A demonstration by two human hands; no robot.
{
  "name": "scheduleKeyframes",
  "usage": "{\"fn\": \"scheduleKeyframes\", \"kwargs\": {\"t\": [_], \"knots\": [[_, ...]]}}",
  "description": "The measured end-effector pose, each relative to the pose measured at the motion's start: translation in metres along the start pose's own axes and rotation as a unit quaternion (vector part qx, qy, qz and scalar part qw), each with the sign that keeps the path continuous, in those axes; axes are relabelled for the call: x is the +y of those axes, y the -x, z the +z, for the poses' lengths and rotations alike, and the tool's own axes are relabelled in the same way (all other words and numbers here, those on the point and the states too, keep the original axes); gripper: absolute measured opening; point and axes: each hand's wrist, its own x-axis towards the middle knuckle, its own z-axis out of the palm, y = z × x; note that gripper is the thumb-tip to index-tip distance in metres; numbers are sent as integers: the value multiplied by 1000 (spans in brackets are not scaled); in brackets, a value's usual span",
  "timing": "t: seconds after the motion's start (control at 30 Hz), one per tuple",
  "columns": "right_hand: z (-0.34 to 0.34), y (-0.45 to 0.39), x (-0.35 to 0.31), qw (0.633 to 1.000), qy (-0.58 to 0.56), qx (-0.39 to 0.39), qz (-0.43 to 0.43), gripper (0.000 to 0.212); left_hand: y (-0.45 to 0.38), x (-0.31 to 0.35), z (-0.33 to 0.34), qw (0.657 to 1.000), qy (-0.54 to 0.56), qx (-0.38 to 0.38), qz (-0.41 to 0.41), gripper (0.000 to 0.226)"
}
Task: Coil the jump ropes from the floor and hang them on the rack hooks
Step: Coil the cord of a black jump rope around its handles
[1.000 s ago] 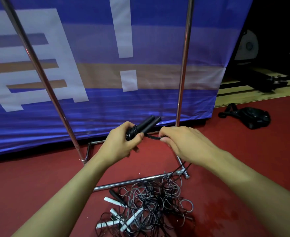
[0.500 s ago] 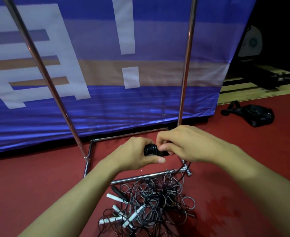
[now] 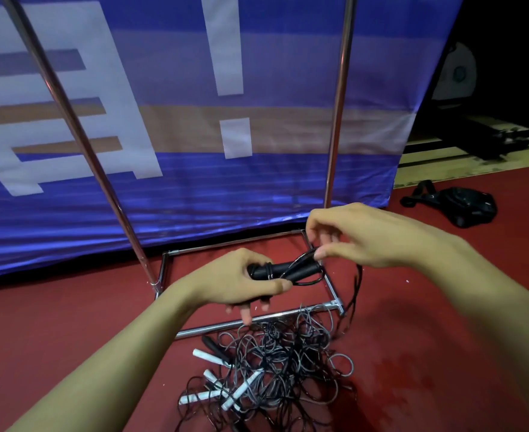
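The left hand [image 3: 238,280] is gripping the pair of black, matte, cylinder-shaped rope handles [image 3: 283,271], held together side by side above the dark red floor [image 3: 69,322]. The right hand [image 3: 366,236] is pinching the thin black cord [image 3: 303,258] between thumb and finger, just at the far end of the handles, and a few turns of cord are already lying around them. The rest of this cord is hanging down at the right [image 3: 355,294] toward the tangled heap of black and grey ropes with white handles [image 3: 272,366] on the floor.

The cord is looking light, soft and a little springy, so I judge it is wanting to unwind if tension is lost; keeping it tight near the handles seems the best hold. The handles are rigid and probably grippy, a good place to hold. The hanging part is perhaps caught in the heap, but the view is too blurred to tell.

The shiny chrome tube rack [image 3: 334,120] is standing just behind, in front of a blue fabric banner [image 3: 179,182]. No hooks are in view.
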Motion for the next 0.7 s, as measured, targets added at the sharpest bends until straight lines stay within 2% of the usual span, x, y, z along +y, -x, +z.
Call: {"fn": "scheduleKeyframes", "kwargs": {"t": [0.17,0.3,0.4,0.47,0.57,0.7], "knots": [[9,-4,7,998,-51,24,-19,10,3,20,4,996,30,-69,44,26],[21,-6,11,992,-112,54,-24,12,5,16,-5,989,93,-74,89,24],[25,-10,11,987,-140,72,-41,27,7,5,-15,977,165,-86,100,34],[35,-14,9,978,-194,58,-41,33,8,1,-20,962,227,-99,119,42],[49,-13,17,960,-274,48,-29,21,11,-3,-31,953,271,-50,127,55],[43,-6,28,953,-276,121,-12,15,14,-15,-43,952,279,42,118,72]]}}
